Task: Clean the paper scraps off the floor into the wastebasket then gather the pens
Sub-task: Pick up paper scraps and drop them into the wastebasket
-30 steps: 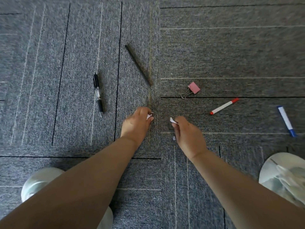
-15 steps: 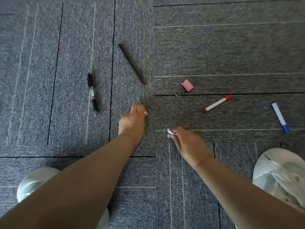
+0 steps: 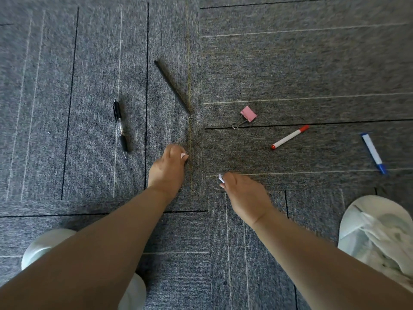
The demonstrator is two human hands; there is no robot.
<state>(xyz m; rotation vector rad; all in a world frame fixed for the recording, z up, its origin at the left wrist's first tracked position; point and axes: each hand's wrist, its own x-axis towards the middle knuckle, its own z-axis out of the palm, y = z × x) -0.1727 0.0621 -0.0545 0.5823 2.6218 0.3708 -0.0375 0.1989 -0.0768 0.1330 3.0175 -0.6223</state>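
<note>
Grey carpet-tile floor (image 3: 290,63). The left hand (image 3: 167,171) is curled, pinching a small white paper scrap (image 3: 183,155) at its fingertips just above the carpet. The right hand (image 3: 243,193) is likewise closed on a second white scrap (image 3: 221,177).

The white-lined round wastebasket (image 3: 357,220) stands at the lower right, well apart from both hands. Crumpled liner shows inside; scraps within cannot be made out.

Lying loose:
- black-and-clear ballpoint pen (image 3: 120,128)
- slim black pen (image 3: 173,87)
- red-capped white marker (image 3: 289,137)
- blue-capped white marker (image 3: 373,153)
- pink binder clip (image 3: 248,114)
</note>
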